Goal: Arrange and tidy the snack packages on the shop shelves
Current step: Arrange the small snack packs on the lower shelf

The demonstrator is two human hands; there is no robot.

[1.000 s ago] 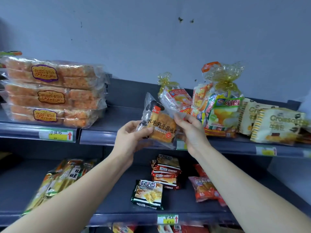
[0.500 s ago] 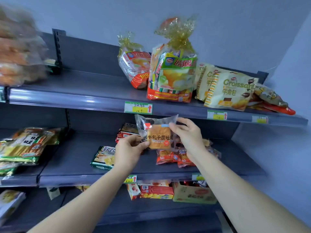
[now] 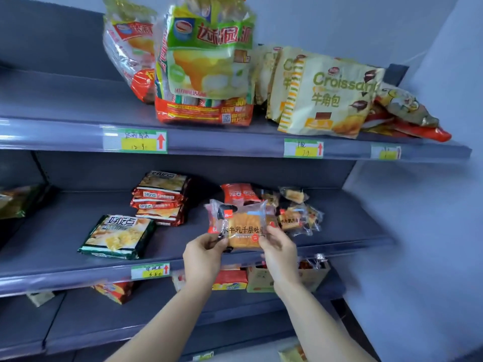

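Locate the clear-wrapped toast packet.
Head view, centre: left hand and right hand grip the clear-wrapped toast packet above the grey middle shelf, left of similar clear packets.

I find the middle shelf [image 3: 65,218] open left of the flat green cracker pack [image 3: 117,237] and right of the heap of clear-wrapped toast packets [image 3: 298,219]. The stack of red cracker packs [image 3: 160,199] and the red packets [image 3: 239,193] leave a gap between them. The top shelf [image 3: 65,100] is bare at left; the tall snack bags [image 3: 206,69] and Croissant bags [image 3: 332,97] block the rest.
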